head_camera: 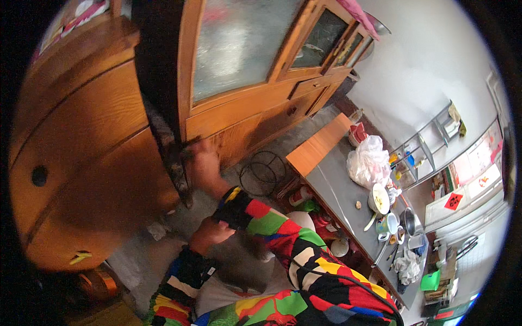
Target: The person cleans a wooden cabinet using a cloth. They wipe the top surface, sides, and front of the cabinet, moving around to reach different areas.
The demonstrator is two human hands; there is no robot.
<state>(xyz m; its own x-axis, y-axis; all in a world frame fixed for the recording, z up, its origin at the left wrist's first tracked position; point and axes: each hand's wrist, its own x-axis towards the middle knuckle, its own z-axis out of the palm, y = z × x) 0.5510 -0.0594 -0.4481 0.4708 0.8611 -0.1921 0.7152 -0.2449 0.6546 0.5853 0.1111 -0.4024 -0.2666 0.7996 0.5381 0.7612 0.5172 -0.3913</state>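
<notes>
My right hand (206, 169), blurred, reaches to the gap between two wooden cabinets. Its fingers are at the lower corner of the glass-doored cabinet (228, 126), beside a dark, narrow object (179, 173) whose kind is unclear. Whether the hand grips that object cannot be told. Closer to my body, my left hand (211, 235) has its fingers curled just below my right sleeve's cuff (232, 210). Nothing shows clearly in it, and contact with the cuff is uncertain. The other wooden cabinet (89, 134), with a dark round spot on its front, fills the left side.
A black wire ring stand (263, 173) is on the floor by the glass-doored cabinet. On the right, a grey-topped table (334, 191) carries a white plastic bag (369, 163), a bowl of food (379, 199) and an enamel mug (386, 226). Several things sit beneath it.
</notes>
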